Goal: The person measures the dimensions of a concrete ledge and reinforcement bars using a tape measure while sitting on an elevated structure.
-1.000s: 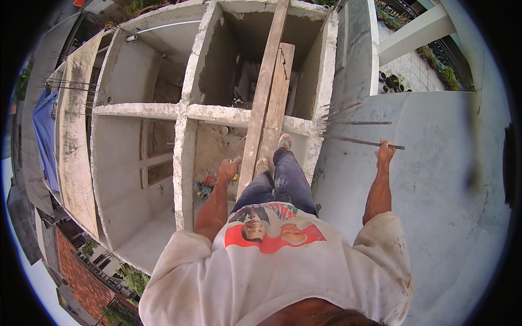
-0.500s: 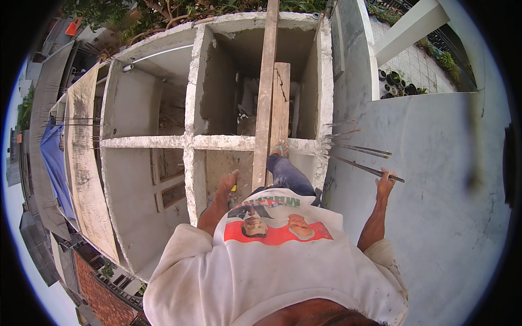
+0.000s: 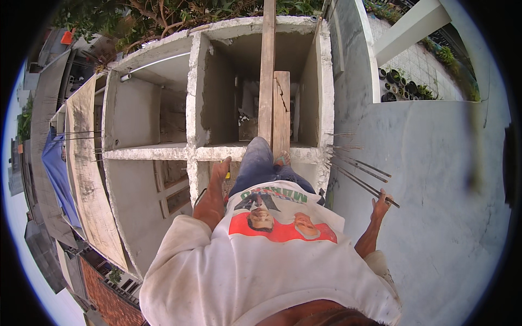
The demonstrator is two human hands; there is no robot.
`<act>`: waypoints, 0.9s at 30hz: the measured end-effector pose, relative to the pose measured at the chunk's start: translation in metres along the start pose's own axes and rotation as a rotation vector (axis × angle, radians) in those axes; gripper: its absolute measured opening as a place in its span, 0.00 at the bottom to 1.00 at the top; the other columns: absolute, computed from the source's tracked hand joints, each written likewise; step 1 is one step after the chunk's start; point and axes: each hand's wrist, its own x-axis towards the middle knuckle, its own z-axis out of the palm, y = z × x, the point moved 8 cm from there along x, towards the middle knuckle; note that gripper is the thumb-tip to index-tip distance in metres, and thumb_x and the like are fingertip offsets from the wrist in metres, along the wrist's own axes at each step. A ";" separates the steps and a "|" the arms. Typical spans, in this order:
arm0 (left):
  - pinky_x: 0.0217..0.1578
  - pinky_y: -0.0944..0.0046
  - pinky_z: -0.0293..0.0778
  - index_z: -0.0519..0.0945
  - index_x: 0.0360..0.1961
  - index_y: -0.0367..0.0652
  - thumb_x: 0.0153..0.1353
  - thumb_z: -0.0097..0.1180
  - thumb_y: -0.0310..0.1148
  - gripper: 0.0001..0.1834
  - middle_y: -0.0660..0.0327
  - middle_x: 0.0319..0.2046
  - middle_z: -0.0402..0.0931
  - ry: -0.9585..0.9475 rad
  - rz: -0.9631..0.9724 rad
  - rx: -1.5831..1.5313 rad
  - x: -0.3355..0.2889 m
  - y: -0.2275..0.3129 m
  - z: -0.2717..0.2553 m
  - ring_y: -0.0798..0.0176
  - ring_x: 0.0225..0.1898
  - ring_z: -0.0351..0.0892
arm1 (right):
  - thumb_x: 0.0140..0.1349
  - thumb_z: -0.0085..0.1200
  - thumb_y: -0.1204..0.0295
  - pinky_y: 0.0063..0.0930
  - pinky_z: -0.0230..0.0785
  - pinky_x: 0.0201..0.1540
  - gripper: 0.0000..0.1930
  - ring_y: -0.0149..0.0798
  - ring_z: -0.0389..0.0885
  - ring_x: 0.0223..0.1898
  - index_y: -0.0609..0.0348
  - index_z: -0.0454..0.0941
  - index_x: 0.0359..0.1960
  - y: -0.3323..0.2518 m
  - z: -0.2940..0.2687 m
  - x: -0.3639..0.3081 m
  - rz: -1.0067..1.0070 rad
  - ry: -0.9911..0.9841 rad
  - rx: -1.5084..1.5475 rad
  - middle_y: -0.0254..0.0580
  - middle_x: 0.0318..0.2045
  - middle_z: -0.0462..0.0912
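My right hand (image 3: 382,202) is at the outer end of a long steel reinforcing bar (image 3: 359,183), its fingers around it. More thin bars (image 3: 375,170) stick out of the concrete beside it. My left hand (image 3: 221,167) is off to the left, just in front of the rough concrete beam (image 3: 217,154); its fingers point forward and nothing shows in them. My sandalled right foot (image 3: 282,158) rests on the near end of a short wooden plank (image 3: 281,119). A longer plank (image 3: 267,70) lies alongside, with my bent left knee (image 3: 259,145) over its near end.
Rough-topped concrete walls (image 3: 192,103) frame deep open shafts around me. A grey wall (image 3: 435,157) rises on the right. On the left are a stained sheet (image 3: 87,157), blue tarpaulin (image 3: 57,174) and projecting bars. Branches (image 3: 157,16) hang beyond the far wall.
My left knee has come forward and up into view over the long plank. Both planks and the bars appear lower in the picture. My right hand remains at the bar's end.
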 end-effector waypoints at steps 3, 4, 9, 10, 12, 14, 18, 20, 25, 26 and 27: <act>0.52 0.51 0.72 0.79 0.48 0.19 0.60 0.59 0.59 0.41 0.35 0.43 0.83 -0.091 -0.040 0.019 0.024 -0.012 0.000 0.46 0.50 0.82 | 0.68 0.62 0.61 0.56 0.69 0.60 0.15 0.35 0.72 0.55 0.43 0.65 0.42 0.002 0.012 -0.013 0.027 0.012 0.075 0.32 0.48 0.74; 0.52 0.51 0.72 0.81 0.48 0.23 0.62 0.57 0.58 0.38 0.38 0.42 0.83 -0.108 -0.090 0.001 0.037 -0.023 0.002 0.47 0.50 0.82 | 0.68 0.61 0.61 0.57 0.69 0.62 0.15 0.36 0.71 0.57 0.44 0.64 0.43 0.003 0.016 -0.019 0.045 0.015 0.099 0.33 0.50 0.73; 0.49 0.52 0.72 0.83 0.43 0.26 0.63 0.57 0.58 0.35 0.43 0.41 0.84 -0.245 -0.135 -0.054 0.081 -0.005 0.028 0.51 0.45 0.81 | 0.69 0.59 0.64 0.55 0.72 0.57 0.12 0.31 0.71 0.46 0.41 0.65 0.42 0.011 0.011 -0.024 0.093 0.128 0.152 0.29 0.40 0.71; 0.48 0.52 0.73 0.84 0.42 0.27 0.62 0.57 0.57 0.35 0.44 0.40 0.85 -0.252 -0.109 -0.041 0.091 0.010 0.029 0.52 0.44 0.81 | 0.69 0.59 0.64 0.55 0.72 0.57 0.12 0.31 0.71 0.46 0.42 0.65 0.42 0.012 0.010 -0.028 0.093 0.155 0.161 0.30 0.40 0.71; 0.47 0.53 0.73 0.84 0.41 0.27 0.62 0.58 0.56 0.34 0.46 0.39 0.85 -0.256 -0.057 -0.016 0.112 0.042 0.021 0.53 0.43 0.81 | 0.68 0.60 0.63 0.56 0.72 0.57 0.13 0.32 0.71 0.47 0.42 0.66 0.42 0.016 0.013 -0.033 0.098 0.196 0.180 0.30 0.41 0.72; 0.47 0.53 0.74 0.83 0.42 0.24 0.59 0.62 0.54 0.34 0.46 0.39 0.84 -0.244 -0.017 0.018 0.128 0.089 0.016 0.53 0.43 0.81 | 0.68 0.59 0.65 0.58 0.72 0.57 0.13 0.36 0.73 0.48 0.45 0.65 0.45 0.024 0.008 -0.037 0.151 0.296 0.204 0.34 0.45 0.72; 0.48 0.53 0.75 0.80 0.49 0.21 0.58 0.64 0.53 0.38 0.43 0.43 0.83 -0.209 0.055 -0.001 0.156 0.194 0.010 0.52 0.46 0.82 | 0.68 0.57 0.66 0.61 0.73 0.59 0.19 0.43 0.75 0.55 0.45 0.64 0.56 0.028 -0.011 -0.036 0.307 0.451 0.260 0.41 0.55 0.71; 0.49 0.54 0.75 0.78 0.53 0.22 0.58 0.65 0.53 0.39 0.43 0.45 0.83 -0.185 0.062 -0.021 0.174 0.232 0.001 0.51 0.48 0.82 | 0.69 0.57 0.66 0.61 0.73 0.60 0.24 0.48 0.75 0.58 0.46 0.61 0.63 0.026 -0.010 -0.039 0.371 0.515 0.294 0.46 0.59 0.70; 0.50 0.54 0.75 0.75 0.57 0.23 0.58 0.65 0.54 0.41 0.42 0.47 0.82 -0.104 0.111 -0.107 0.204 0.298 -0.005 0.50 0.49 0.82 | 0.69 0.54 0.67 0.61 0.72 0.62 0.31 0.56 0.73 0.63 0.59 0.58 0.71 0.049 -0.003 -0.064 0.529 0.644 0.349 0.54 0.66 0.67; 0.50 0.54 0.76 0.75 0.57 0.23 0.58 0.65 0.54 0.41 0.42 0.47 0.82 -0.115 0.105 -0.109 0.211 0.300 0.002 0.50 0.49 0.83 | 0.69 0.54 0.67 0.60 0.72 0.62 0.30 0.57 0.73 0.64 0.61 0.59 0.71 0.060 -0.006 -0.060 0.568 0.636 0.356 0.55 0.66 0.67; 0.50 0.54 0.76 0.75 0.58 0.23 0.59 0.65 0.54 0.41 0.41 0.47 0.82 -0.109 0.098 -0.098 0.218 0.298 0.000 0.50 0.49 0.83 | 0.69 0.53 0.67 0.60 0.73 0.61 0.29 0.57 0.74 0.63 0.64 0.61 0.69 0.058 0.019 -0.070 0.612 0.642 0.332 0.56 0.65 0.68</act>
